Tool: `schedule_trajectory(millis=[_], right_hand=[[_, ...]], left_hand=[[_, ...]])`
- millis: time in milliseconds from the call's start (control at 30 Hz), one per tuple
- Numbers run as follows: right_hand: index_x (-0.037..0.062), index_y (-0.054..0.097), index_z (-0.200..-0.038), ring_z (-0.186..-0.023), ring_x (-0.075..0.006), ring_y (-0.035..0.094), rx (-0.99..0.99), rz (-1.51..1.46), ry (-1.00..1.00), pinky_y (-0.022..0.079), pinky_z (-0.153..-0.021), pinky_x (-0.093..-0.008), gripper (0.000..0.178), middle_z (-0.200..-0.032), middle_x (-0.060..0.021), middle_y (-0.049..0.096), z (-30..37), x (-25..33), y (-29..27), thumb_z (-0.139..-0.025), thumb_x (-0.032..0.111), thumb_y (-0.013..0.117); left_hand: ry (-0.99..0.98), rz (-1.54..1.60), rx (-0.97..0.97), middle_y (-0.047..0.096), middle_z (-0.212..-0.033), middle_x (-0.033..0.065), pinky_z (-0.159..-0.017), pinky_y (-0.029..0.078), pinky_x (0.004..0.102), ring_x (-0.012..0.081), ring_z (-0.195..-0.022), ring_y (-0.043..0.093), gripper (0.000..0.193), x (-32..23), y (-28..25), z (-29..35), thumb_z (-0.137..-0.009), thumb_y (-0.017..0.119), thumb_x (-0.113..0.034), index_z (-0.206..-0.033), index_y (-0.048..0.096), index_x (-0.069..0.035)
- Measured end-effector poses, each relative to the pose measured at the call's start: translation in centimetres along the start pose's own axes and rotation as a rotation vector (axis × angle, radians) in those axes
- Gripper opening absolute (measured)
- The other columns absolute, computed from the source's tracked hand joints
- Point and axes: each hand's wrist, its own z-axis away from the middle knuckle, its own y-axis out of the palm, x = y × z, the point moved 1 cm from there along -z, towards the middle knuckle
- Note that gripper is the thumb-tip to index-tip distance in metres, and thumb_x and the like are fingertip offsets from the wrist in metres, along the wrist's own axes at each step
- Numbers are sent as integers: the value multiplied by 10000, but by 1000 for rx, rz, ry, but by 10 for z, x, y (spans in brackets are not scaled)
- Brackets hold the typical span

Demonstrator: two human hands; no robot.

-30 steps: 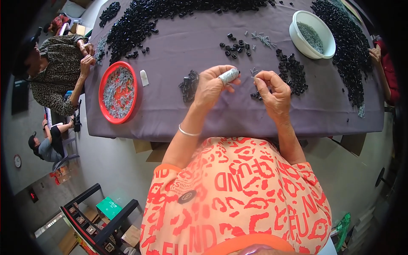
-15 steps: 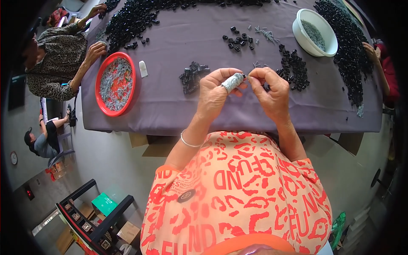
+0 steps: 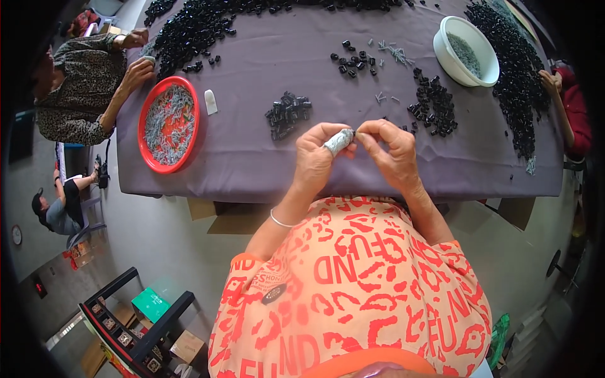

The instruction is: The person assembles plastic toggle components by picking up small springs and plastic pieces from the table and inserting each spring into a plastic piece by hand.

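My left hand (image 3: 313,157) is closed over the table's near part, a worn grey wrap (image 3: 339,142) around one of its fingers. At the tip of that wrap a small black plastic piece (image 3: 354,134) shows, pinched in the left fingers. From the other side my right hand (image 3: 396,154) meets it with thumb and forefinger pressed together; whatever lies between them is too small to make out. Left of my hands lies a heap of black plastic pieces (image 3: 288,114). A second cluster of black pieces (image 3: 435,107) lies to the right, with a few grey pins (image 3: 380,98) beside it.
A red basin (image 3: 142,129) of grey pins stands left, beside a white finger-shaped piece (image 3: 210,102). At the right is a white bowl (image 3: 443,62) of pins. Large black heaps (image 3: 195,31) line the far and right edges. Co-workers' hands (image 3: 137,72) work at both sides.
Both my hands have come down nearer to me, still together, uncovering the grey pins beyond them. The left co-worker's far hand has moved nearer to that person's other hand.
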Motion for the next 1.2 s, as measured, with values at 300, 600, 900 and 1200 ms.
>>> schedule_trajectory(millis=[300, 600, 900, 1200], right_hand=[[-6, 591, -823, -612, -133, 548, 17, 72, -71, 436, -560, -253, 102, -733, -59, 596, 3, 2, 0, -752, -48, 650], [0, 609, -918, -635, -102, 533, -62, 95, 9, 435, -592, -231, 106, -753, -57, 582, -31, -12, -18, -812, 0, 604], [33, 613, -869, -801, -269, 567, -121, 718, -92, 443, -738, -376, 127, -821, -100, 571, -93, -62, -17, -774, 111, 645], [72, 620, -887, -877, -257, 542, 29, 833, -203, 423, -774, -369, 132, -856, -66, 561, -110, -64, -3, -760, 106, 630]], left_hand=[[-30, 54, 45, 650, -853, 105, -640, 538, 258, 142, -721, 634, 118, 11, -5, 3, -861, 611, -49, -951, 598, 27], [-76, 388, 79, 640, -866, 118, -623, 558, 279, 159, -710, 639, 115, 7, -13, 0, -863, 595, -48, -955, 589, 20], [-35, 369, 174, 623, -996, 122, -689, 564, 281, 146, -802, 646, 510, 7, -29, -3, -787, 697, -391, -1060, 546, 12], [-105, 207, 118, 632, -986, 132, -650, 566, 275, 147, -773, 656, 384, 6, -30, -5, -852, 651, -297, -1053, 548, 13]])
